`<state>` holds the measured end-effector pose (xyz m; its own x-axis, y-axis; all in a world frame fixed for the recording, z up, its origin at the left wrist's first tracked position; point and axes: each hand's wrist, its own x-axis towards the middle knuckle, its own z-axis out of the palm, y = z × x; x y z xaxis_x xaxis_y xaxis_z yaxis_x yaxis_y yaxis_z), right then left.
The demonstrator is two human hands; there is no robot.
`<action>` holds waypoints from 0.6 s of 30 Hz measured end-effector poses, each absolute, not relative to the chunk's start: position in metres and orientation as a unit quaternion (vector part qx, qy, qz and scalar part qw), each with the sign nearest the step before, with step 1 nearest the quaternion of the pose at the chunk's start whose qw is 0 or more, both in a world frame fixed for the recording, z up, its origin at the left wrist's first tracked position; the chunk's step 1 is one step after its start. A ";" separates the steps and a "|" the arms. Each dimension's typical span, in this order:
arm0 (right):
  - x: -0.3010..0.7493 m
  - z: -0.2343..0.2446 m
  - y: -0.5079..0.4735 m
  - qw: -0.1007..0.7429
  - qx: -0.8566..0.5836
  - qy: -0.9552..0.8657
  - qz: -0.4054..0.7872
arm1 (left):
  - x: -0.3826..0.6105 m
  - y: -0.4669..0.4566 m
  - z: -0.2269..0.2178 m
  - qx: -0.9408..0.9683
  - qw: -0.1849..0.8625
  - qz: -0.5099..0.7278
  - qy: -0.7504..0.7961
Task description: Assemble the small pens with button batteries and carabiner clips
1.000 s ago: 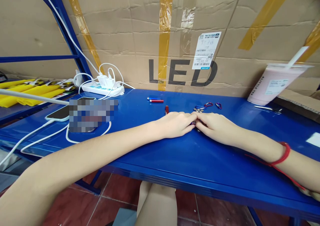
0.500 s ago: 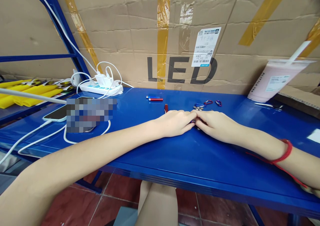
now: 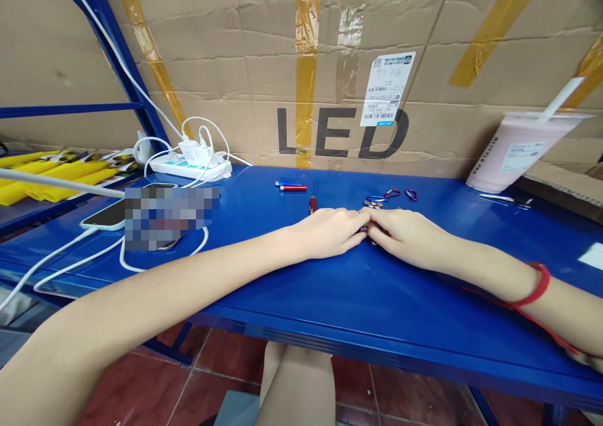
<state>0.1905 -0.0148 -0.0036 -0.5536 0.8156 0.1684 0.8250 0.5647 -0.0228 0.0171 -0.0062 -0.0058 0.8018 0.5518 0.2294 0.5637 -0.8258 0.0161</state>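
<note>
Both my hands rest on the blue shelf top (image 3: pixel 330 294), fingertips meeting in the middle. My left hand (image 3: pixel 330 232) and my right hand (image 3: pixel 405 236) are closed in a pinch around a small purple item (image 3: pixel 363 229) that I cannot make out; most of it is hidden by the fingers. Just behind the fingers lie a small pile of metal rings (image 3: pixel 374 205) and blue, red and purple carabiners (image 3: pixel 398 194). A red pen-like stick (image 3: pixel 313 205) lies just left of my left hand. A red string bracelet (image 3: pixel 537 286) is on my right wrist.
A blue and a red lighter (image 3: pixel 291 186) lie toward the back. A white power strip (image 3: pixel 188 165) with chargers and cables, and a phone (image 3: pixel 104 215), sit at left. A pink drink cup (image 3: pixel 513 152) with straw stands at right. A cardboard box marked LED (image 3: pixel 339 68) forms the back wall.
Between one second ago and half a second ago the view shifted slightly. The hands have stayed together on the same spot.
</note>
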 end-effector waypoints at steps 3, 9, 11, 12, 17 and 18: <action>0.190 -0.003 -0.015 0.077 -0.465 -0.881 -0.026 | 0.017 -0.006 -0.006 -0.949 0.026 -0.112 -0.293; 0.190 -0.002 -0.015 0.076 -0.465 -0.882 -0.028 | 0.017 -0.006 -0.006 -0.949 0.028 -0.110 -0.293; 0.190 -0.003 -0.015 0.076 -0.465 -0.882 -0.026 | 0.017 -0.006 -0.006 -0.949 0.029 -0.111 -0.293; 0.190 -0.003 -0.015 0.077 -0.465 -0.882 -0.025 | 0.017 -0.006 -0.006 -0.949 0.028 -0.111 -0.292; 0.190 -0.003 -0.015 0.075 -0.466 -0.881 -0.026 | 0.016 -0.006 -0.006 -0.949 0.031 -0.110 -0.293; 0.190 -0.003 -0.015 0.075 -0.466 -0.881 -0.027 | 0.016 -0.006 -0.007 -0.949 0.032 -0.112 -0.292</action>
<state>0.1900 -0.0151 -0.0029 -0.5535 0.8177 0.1580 0.8259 0.5633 -0.0223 0.0164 -0.0056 -0.0066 0.8037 0.5478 0.2321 0.5623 -0.8269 0.0046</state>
